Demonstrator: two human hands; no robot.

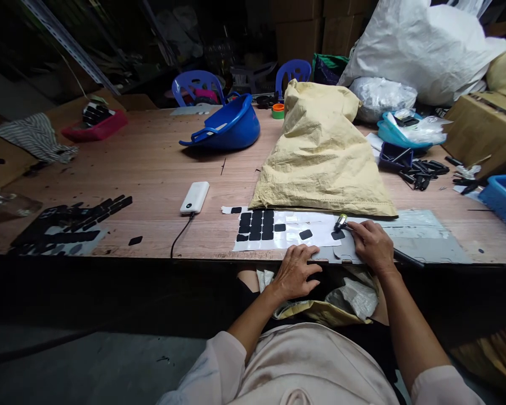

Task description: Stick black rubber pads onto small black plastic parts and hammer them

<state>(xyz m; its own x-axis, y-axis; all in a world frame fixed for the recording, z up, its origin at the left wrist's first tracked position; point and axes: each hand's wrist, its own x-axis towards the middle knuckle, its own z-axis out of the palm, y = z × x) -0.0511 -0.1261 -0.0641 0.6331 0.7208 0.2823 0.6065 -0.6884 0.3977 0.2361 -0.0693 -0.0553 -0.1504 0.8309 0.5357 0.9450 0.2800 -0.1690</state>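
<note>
My right hand is closed around a small hammer with a black handle and a shiny head. The head rests by a black rounded patch at the right end of a white backing sheet. My left hand lies at the table's front edge, fingers spread, with its fingertips by the sheet's lower edge and nothing visible in it. Rows of black patches cover the sheet's left part, and a tilted loose-looking patch sits farther right. A grey board lies under the sheet's right side.
A large yellow sack lies just behind the sheet. To the left are a white power bank with a cable and a pile of black pieces. A blue basin stands behind; black parts lie at right.
</note>
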